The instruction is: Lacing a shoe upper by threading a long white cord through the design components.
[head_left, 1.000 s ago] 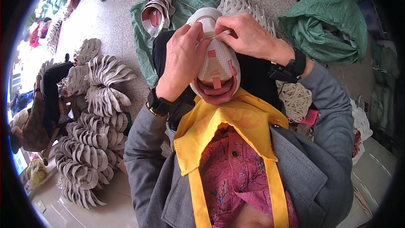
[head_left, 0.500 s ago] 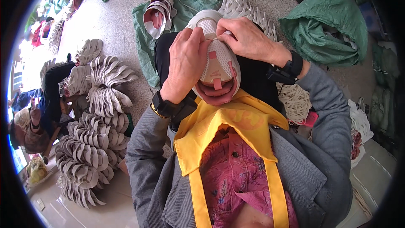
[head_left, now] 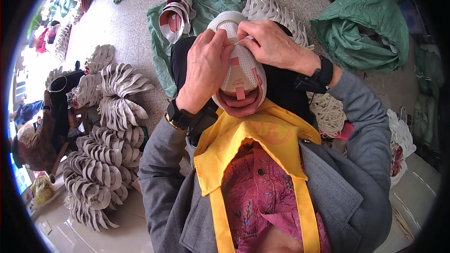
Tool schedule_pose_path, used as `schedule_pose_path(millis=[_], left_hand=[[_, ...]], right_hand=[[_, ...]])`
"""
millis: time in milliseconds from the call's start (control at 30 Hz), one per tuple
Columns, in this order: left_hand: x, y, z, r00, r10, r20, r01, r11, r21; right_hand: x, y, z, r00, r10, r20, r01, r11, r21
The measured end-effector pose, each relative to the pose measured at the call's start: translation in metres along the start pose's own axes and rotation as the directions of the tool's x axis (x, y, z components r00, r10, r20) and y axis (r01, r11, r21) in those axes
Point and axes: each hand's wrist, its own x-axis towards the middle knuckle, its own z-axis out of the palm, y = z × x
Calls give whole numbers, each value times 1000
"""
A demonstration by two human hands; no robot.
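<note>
A white mesh shoe upper [head_left: 243, 70] with a pink lining and pink tabs rests on my lap, its toe pointing away from me. My left hand [head_left: 204, 68] is closed at the left edge of its lacing area, with thumb and fingertips pinched on the upper. My right hand [head_left: 276, 47] pinches from the right side at the same height, holding what looks like a short piece of white shoelace. The fingertips of both hands nearly meet over the tongue. Little of the lace shows between them.
Stacked pale shoe uppers [head_left: 101, 168] stand on my left. More uppers [head_left: 178, 16] lie ahead on a green sheet [head_left: 161, 68], with a row [head_left: 276, 11] beyond my right hand. A green sack [head_left: 361, 30] and loose white laces [head_left: 326, 115] are rightward. Another person [head_left: 37, 145] is far left.
My right hand has shifted slightly left, closer to my left hand, and its pinch has tightened over the upper. The person at far left has moved an arm.
</note>
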Motion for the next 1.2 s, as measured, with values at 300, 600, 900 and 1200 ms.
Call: schedule_pose_path(millis=[300,600,900,1200], left_hand=[[-3,1,5,999,-47,-21,46,998,-52],[-5,-3,4,993,-121,0,119,977,-178],[-5,-2,-6,985,-161,53,166,980,-106],[-6,-2,0,985,-173,3,172,977,-128]], right_hand=[[8,6,5,994,-101,30,104,986,-127],[7,0,14,999,-39,-26,33,979,-203],[7,3,6,998,-60,18,62,994,-95],[11,-3,1,997,-49,58,53,996,-72]])
